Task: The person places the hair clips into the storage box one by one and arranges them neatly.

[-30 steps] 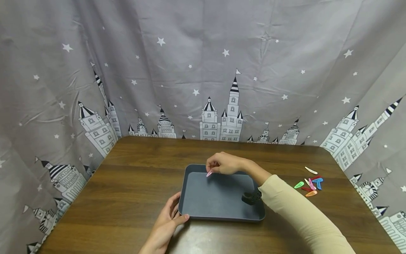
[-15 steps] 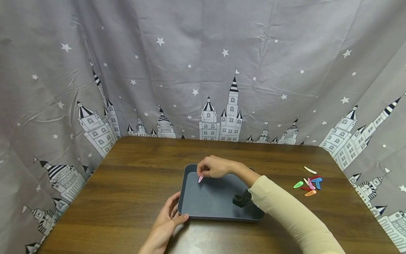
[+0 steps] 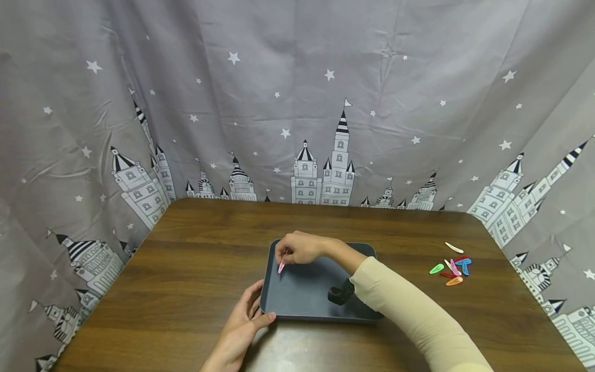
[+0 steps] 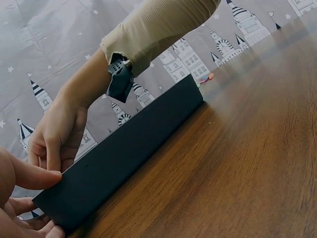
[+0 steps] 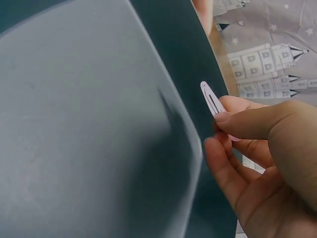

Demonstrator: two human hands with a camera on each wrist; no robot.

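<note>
A grey baking tray (image 3: pixel 297 297) with raised walls lies on the wooden table. At its near left corner my left hand (image 3: pixel 239 325) holds it, thumb over the rim and fingers against the outer wall. In the left wrist view, the tray's dark outer wall (image 4: pixel 133 148) runs away from that thumb. My right hand (image 3: pixel 301 248) is over the tray's far left part. It pinches a pink snap hair clip (image 5: pixel 212 100) between thumb and fingers. The clip's narrow end points out from the fingertips, above the tray; whether it touches the tray I cannot tell.
To the tray's right lie several loose hair clips, among them a green clip (image 3: pixel 437 268), an orange clip (image 3: pixel 454 281), a blue clip (image 3: pixel 466 268) and, a little apart, a white clip (image 3: pixel 454 248). A grey castle-print curtain (image 3: pixel 260 103) hangs behind the table.
My right hand has moved left across the tray, slightly toward me, with the pink hair clip still pinched. My left hand has stayed at the tray's corner.
</note>
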